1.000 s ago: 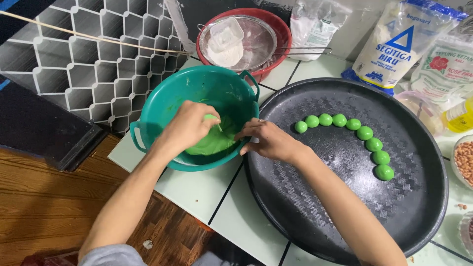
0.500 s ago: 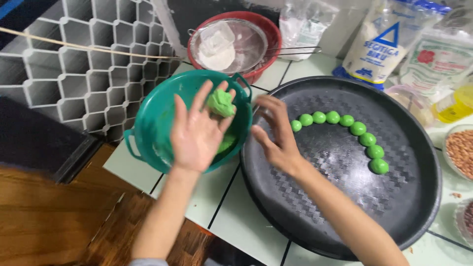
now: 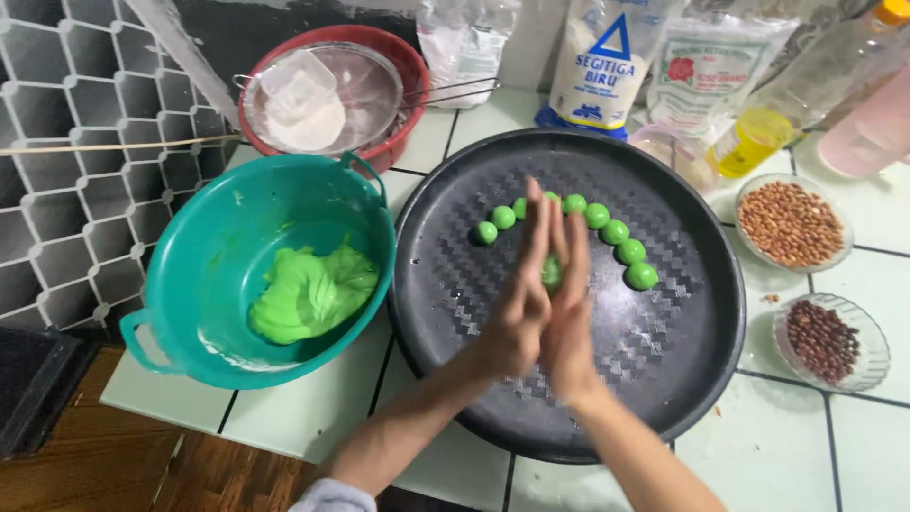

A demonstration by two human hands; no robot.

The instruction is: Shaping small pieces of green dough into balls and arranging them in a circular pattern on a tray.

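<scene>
A left hand (image 3: 517, 318) and right hand (image 3: 573, 313) press flat, palm to palm, around a small piece of green dough (image 3: 552, 273), only partly visible, over a round black tray (image 3: 474, 284). Soft and probably sticky, it looks best cupped lightly; more dough (image 3: 308, 294) sits in the teal basin (image 3: 204, 256).

The green dough piece (image 3: 552, 273) is mostly hidden between the pressed palms of the left hand (image 3: 519, 303) and right hand (image 3: 572, 308); the bottle (image 3: 806, 90) and flour bags (image 3: 607, 57) run past the top edge
</scene>
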